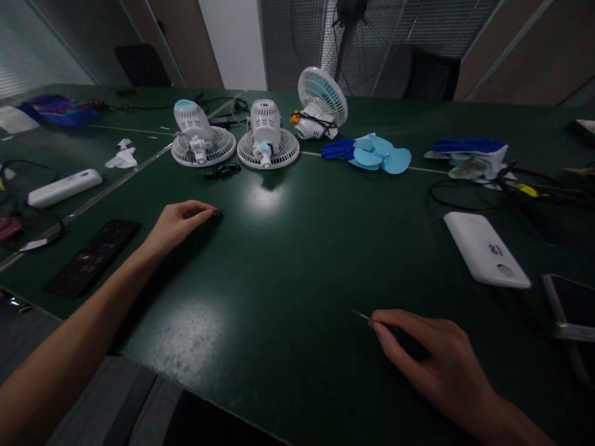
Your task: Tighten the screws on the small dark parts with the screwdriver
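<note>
My left hand (179, 222) reaches out over the table's left half, thumb and finger pinched on a small dark piece (217, 214) whose kind I cannot make out. Beyond it lies a cluster of small black parts (223, 171). In my right hand (430, 359), low on the right, is a screwdriver (361, 315); its thin metal shaft points left and the fingers mostly cover its handle. Two white fans, one at left (203, 145) and one in the middle (268, 145), rest grille down. A third fan (323, 102) stands tilted behind them, its cord bundled on the base.
Light blue fan blades (381, 153) lie by a blue glove (338, 148). More gloves (469, 158), cables (506, 186) and a white power bank (486, 249) are at right, with a phone-like device (574, 306). A black tray (93, 257) and a white oblong device (65, 188) are at left.
</note>
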